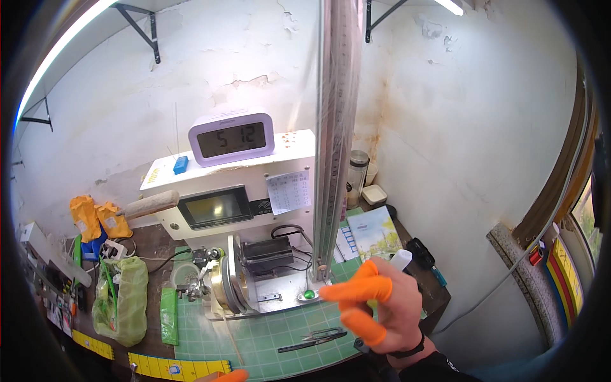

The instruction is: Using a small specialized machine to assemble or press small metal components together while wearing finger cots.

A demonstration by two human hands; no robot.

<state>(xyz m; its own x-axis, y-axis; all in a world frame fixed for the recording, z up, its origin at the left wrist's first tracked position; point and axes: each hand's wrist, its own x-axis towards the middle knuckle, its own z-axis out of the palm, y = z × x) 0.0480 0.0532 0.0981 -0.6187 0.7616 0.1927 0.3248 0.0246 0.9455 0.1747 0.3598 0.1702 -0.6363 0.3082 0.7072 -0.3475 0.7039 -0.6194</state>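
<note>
My right hand has orange covers on its thumb and index finger. The index finger stretches left, its tip close beside a round green button on the machine's metal base; contact is not clear. Thumb and index finger are apart with nothing visible gripped. Past the knuckles shows a white rounded tip; whether the hand touches it is unclear. Of my left hand only an orange-covered fingertip shows at the lower edge. A thin tan strand runs from the brass-coloured wheel down toward it.
Tweezers lie on the green cutting mat. A white machine carries a purple clock and a screen. A tall clear-sided column rises ahead. Left are a green bag and yellow rulers.
</note>
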